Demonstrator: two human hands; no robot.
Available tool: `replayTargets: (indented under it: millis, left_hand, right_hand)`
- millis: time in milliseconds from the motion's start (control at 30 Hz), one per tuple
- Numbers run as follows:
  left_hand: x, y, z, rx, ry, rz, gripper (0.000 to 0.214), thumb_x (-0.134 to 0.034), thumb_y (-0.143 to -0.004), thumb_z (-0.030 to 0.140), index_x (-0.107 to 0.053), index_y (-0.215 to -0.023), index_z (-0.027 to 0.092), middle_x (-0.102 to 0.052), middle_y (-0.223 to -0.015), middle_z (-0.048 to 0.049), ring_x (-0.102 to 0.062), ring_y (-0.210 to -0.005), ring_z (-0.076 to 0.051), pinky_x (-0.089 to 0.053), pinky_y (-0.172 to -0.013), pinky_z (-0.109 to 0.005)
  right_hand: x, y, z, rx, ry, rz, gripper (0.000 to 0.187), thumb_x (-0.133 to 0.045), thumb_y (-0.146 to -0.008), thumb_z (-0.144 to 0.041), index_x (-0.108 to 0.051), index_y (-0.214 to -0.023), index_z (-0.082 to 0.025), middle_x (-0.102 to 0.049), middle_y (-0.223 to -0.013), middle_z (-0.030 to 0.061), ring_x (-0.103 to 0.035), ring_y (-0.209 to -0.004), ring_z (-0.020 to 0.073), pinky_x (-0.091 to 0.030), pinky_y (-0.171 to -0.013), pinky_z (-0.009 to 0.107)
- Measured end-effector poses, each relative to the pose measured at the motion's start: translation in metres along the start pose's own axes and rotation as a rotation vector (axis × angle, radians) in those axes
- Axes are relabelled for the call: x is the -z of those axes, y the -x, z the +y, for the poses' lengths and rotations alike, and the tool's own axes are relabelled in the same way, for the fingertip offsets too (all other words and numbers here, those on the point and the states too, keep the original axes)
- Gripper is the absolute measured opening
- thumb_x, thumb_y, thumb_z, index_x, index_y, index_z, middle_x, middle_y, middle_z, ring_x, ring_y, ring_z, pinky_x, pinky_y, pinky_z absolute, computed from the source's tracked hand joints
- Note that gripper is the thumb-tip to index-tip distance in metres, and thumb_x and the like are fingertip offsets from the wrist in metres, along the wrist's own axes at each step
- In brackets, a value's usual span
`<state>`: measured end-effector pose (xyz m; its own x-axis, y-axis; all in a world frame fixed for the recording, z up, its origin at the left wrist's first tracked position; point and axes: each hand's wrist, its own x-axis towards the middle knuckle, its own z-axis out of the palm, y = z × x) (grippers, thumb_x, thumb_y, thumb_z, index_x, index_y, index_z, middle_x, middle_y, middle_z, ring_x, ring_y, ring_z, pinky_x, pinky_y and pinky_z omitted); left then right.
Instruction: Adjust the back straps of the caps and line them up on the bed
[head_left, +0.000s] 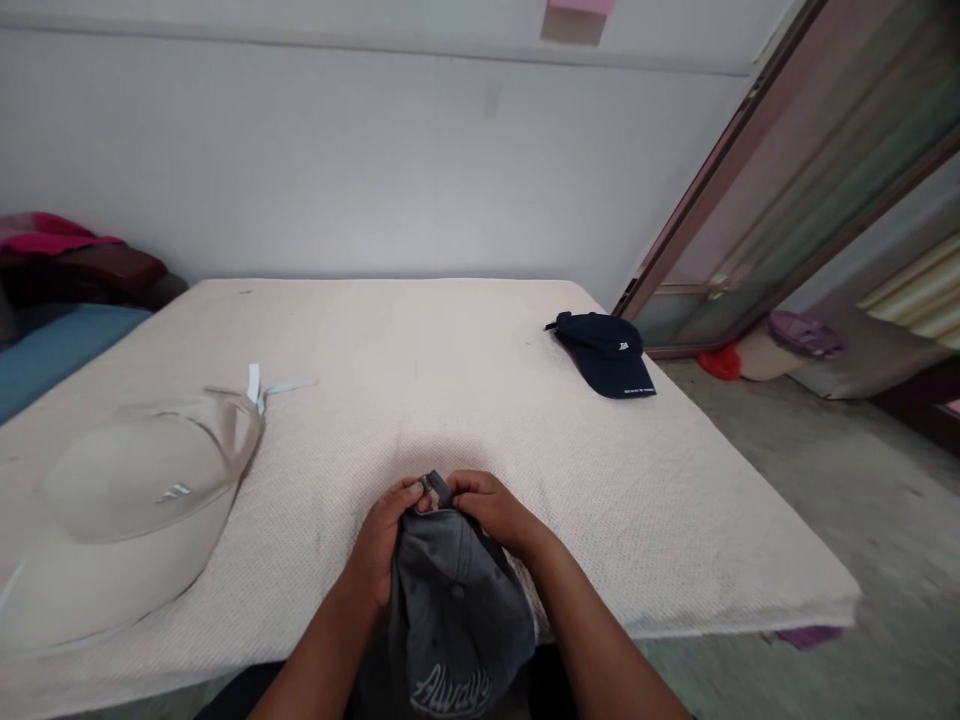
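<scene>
A dark grey baseball cap (461, 590) with stitched "Always" lettering is held at the front edge of the covered table, its brim toward me. My left hand (386, 530) is closed on the buckle side of the cap's back strap (440, 488). On the other side of that strap, my right hand (487, 505) pinches with thumb and fingers. To the left lies a large beige cap (142, 470) with a small striped logo and a whitish tie at its back. A navy cap (604, 350) rests at the far right of the table.
A cream textured cloth covers the table (390, 370), which meets a white wall (360, 170). Pink and dark items (82, 260) are piled at the far left. Beyond the right edge are a concrete floor (847, 470) and a framed sliding door (750, 190).
</scene>
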<state>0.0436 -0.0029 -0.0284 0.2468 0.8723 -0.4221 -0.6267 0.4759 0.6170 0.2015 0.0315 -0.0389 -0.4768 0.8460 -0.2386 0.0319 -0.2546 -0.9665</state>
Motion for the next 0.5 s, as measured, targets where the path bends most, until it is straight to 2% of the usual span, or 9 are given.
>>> replayTargets:
  millis: [167,300,400,500]
  left_hand:
    - [-0.0009,-0.0012,-0.0003,-0.015,0.0,0.003,0.011,-0.065,-0.072,0.024,-0.058,-0.067,0.016,-0.052,-0.059,0.0041,-0.048,-0.052,-0.009,-0.041,-0.054,-0.022]
    - [0.0016,-0.0021,-0.0007,-0.017,-0.044,0.013,0.017,-0.067,-0.072,0.025,-0.056,-0.062,0.016,-0.053,-0.058,0.0037,-0.049,-0.051,-0.009,-0.04,-0.053,-0.022]
    - [0.0033,-0.0022,-0.0016,-0.041,-0.037,0.045,0.015,-0.068,-0.071,0.024,-0.057,-0.063,0.017,-0.055,-0.059,0.0035,-0.05,-0.052,-0.009,-0.04,-0.055,-0.022]
    - [0.0032,-0.0014,-0.0012,-0.083,-0.077,0.052,0.014,-0.068,-0.071,0.022,-0.058,-0.063,0.016,-0.058,-0.061,0.0029,-0.051,-0.055,-0.009,-0.041,-0.057,-0.021]
  right_hand:
    - [-0.0015,0.0002,0.0011,-0.015,-0.051,-0.013,0.017,-0.048,-0.064,-0.009,-0.063,-0.067,-0.018,-0.054,-0.064,-0.0019,-0.043,-0.058,0.0103,-0.032,-0.053,0.021]
    - [-0.0011,0.0012,-0.0004,0.005,-0.052,-0.034,0.016,-0.053,-0.068,-0.012,-0.066,-0.073,-0.019,-0.06,-0.071,-0.0002,-0.05,-0.066,0.0127,-0.038,-0.061,0.024]
    - [-0.0014,0.0029,-0.004,0.077,-0.035,-0.052,0.011,-0.059,-0.075,-0.021,-0.067,-0.081,-0.019,-0.062,-0.079,0.0014,-0.053,-0.075,0.0145,-0.041,-0.07,0.027]
    - [-0.0026,0.0033,-0.0063,0.134,-0.019,-0.005,0.016,-0.061,-0.079,-0.033,-0.065,-0.08,-0.018,-0.06,-0.078,0.0013,-0.052,-0.073,0.0137,-0.04,-0.068,0.026]
